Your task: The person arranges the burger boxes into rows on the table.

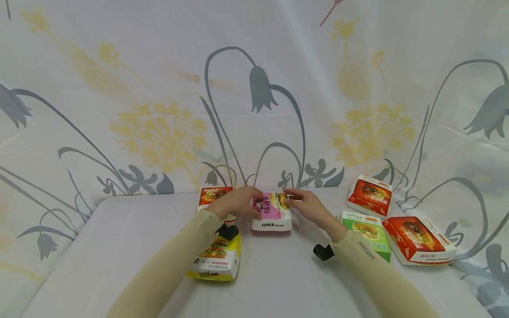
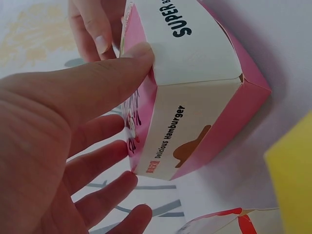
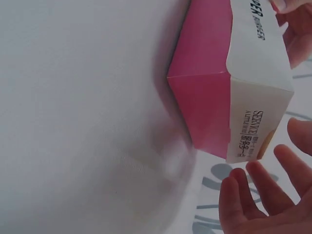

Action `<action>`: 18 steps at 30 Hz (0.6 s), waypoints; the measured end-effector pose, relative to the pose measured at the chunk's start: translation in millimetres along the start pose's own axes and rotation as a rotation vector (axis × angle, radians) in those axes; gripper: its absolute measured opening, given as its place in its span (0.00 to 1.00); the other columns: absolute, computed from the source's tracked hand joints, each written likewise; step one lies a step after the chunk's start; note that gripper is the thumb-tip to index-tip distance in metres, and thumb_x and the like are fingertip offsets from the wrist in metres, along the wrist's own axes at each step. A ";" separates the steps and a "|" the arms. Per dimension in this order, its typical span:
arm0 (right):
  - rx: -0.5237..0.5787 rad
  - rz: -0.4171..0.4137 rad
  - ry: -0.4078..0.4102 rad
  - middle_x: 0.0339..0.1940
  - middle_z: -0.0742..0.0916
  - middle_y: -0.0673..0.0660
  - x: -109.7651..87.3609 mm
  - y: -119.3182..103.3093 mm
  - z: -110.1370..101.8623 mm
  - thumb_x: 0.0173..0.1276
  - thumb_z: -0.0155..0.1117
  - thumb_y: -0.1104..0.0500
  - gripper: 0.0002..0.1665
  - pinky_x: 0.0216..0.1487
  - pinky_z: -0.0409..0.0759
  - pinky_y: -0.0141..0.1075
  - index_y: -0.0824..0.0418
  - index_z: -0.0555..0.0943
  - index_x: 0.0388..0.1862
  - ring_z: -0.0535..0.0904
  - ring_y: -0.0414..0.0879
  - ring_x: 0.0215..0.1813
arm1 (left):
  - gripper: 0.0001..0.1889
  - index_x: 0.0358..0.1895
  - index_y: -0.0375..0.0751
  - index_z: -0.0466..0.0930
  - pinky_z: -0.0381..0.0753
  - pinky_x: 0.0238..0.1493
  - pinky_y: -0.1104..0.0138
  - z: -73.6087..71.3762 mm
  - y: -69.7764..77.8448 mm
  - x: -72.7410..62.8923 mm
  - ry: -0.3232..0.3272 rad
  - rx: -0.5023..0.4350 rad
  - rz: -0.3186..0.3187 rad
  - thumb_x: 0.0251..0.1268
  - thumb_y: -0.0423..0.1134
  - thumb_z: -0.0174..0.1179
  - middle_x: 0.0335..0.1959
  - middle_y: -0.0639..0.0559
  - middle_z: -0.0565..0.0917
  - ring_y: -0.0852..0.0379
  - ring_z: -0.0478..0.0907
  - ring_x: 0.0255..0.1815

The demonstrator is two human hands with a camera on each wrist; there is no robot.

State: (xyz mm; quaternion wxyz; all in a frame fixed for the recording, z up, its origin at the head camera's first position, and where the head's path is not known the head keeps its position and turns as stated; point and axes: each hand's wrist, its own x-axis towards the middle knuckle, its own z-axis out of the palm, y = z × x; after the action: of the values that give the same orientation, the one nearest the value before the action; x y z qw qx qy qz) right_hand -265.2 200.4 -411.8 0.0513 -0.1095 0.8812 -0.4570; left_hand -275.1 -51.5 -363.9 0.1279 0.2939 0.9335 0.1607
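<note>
The pink burger box [image 1: 271,212] appears to rest on the white table [image 1: 278,282], between the person's hands, its "SUPER BURGER" side facing the wearer. It looks like folded card: probably light, stiff along its folds, yet easy to dent on the flat panels, with a smooth print that may slide under a dry fingertip. The lid and lower half meet at a seam around the sides, with a small gap at one corner, so lifting by the lid alone might open it; both sides, low and with gentle, even pressure, seem the better hold. The left hand [image 1: 240,201] has its thumb on the lid's front edge and its other fingers spread along the left side; whether each tip touches cannot be told. The right hand [image 1: 312,208] has its fingers apart, close to the right side, contact unclear. Near the left forearm are a yellow box [image 1: 218,263] and a red-topped box [image 1: 214,194]; a green box [image 1: 367,232] lies beyond the right hand.
</note>
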 end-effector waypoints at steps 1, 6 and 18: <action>0.013 -0.004 0.000 0.66 0.80 0.61 1.4 0.9 0.8 0.72 0.63 0.55 0.28 0.67 0.68 0.58 0.62 0.75 0.69 0.70 0.61 0.70 | 0.32 0.68 0.48 0.76 0.62 0.72 0.54 0.0 0.0 0.1 -0.002 -0.005 0.000 0.60 0.49 0.71 0.71 0.48 0.71 0.47 0.65 0.72; 0.029 -0.030 0.006 0.63 0.81 0.62 7.1 5.4 3.6 0.72 0.63 0.56 0.26 0.68 0.67 0.56 0.63 0.77 0.66 0.72 0.60 0.68 | 0.32 0.68 0.49 0.76 0.61 0.72 0.54 -0.8 0.7 -0.9 -0.009 -0.032 -0.006 0.60 0.48 0.71 0.72 0.50 0.70 0.48 0.63 0.73; 0.004 0.025 0.030 0.61 0.83 0.62 2.1 2.4 3.6 0.70 0.65 0.58 0.26 0.64 0.72 0.54 0.62 0.78 0.65 0.75 0.59 0.65 | 0.27 0.66 0.50 0.78 0.63 0.71 0.55 0.9 -4.6 -0.9 0.019 -0.106 -0.002 0.63 0.42 0.70 0.70 0.52 0.72 0.50 0.65 0.72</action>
State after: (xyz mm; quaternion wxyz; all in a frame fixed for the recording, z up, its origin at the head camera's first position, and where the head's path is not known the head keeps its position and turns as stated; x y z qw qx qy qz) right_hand -266.9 198.4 -415.9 0.0440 -0.0916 0.8822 -0.4598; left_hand -276.5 -55.4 -366.3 0.1348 0.2842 0.9251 0.2127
